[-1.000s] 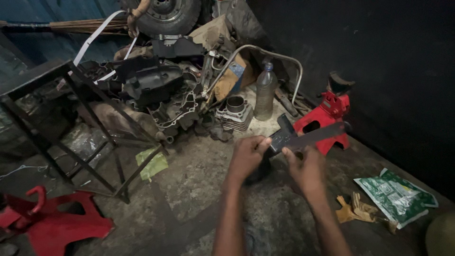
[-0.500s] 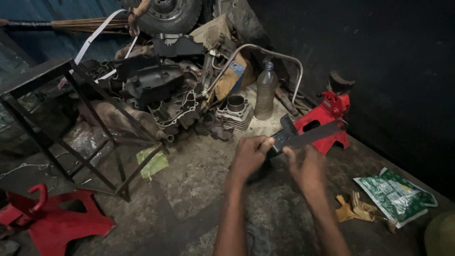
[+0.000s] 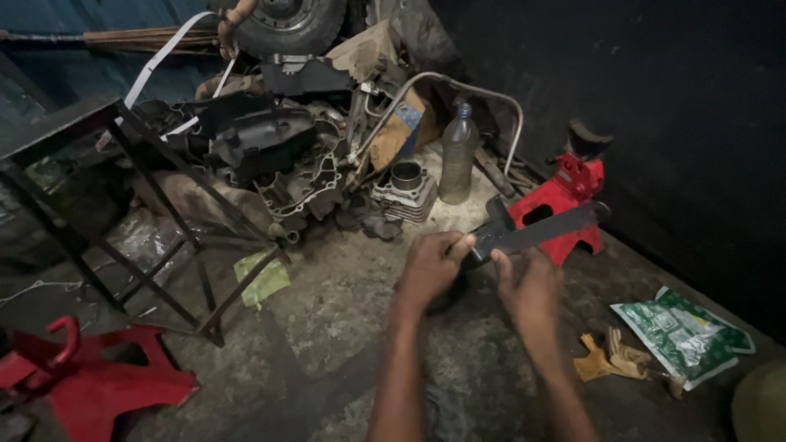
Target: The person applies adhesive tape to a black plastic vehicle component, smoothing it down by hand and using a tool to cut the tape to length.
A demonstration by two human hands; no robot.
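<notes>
Foreground: both forearms rise from the lower edge of the view over a stained concrete floor (image 3: 327, 327). The left hand (image 3: 431, 270) pinches the near end of a flat dark metal bar (image 3: 540, 230) between thumb and fingertips; the right hand (image 3: 530, 288) sits just below the bar's middle, fingers curled up to its underside, though whether they clamp it or merely support it cannot be told. The bar is held above the floor, slanting up and to the right, its far end overlapping a red jack stand (image 3: 565, 205). A second dark flat piece (image 3: 497, 214) stands up behind the bar near the left thumb; how it is joined to the bar cannot be told.

Near periphery: a second red jack stand (image 3: 90, 376) lies at lower left; a green printed pouch (image 3: 684, 331) and crumpled tan gloves (image 3: 610, 358) lie at lower right, touching one another.

Middle ground: a dark metal frame stand (image 3: 147, 213) occupies the left, with a scrap of yellow-green paper (image 3: 264, 278) beside its foot.

Background: a finned engine cylinder (image 3: 405, 190) stands just beside a clear plastic bottle (image 3: 458, 155); to their left rests an open engine crankcase (image 3: 299, 184). A bent metal tube (image 3: 458, 86) arches behind the bottle, and a tyred wheel (image 3: 291, 20) leans at the top edge.
</notes>
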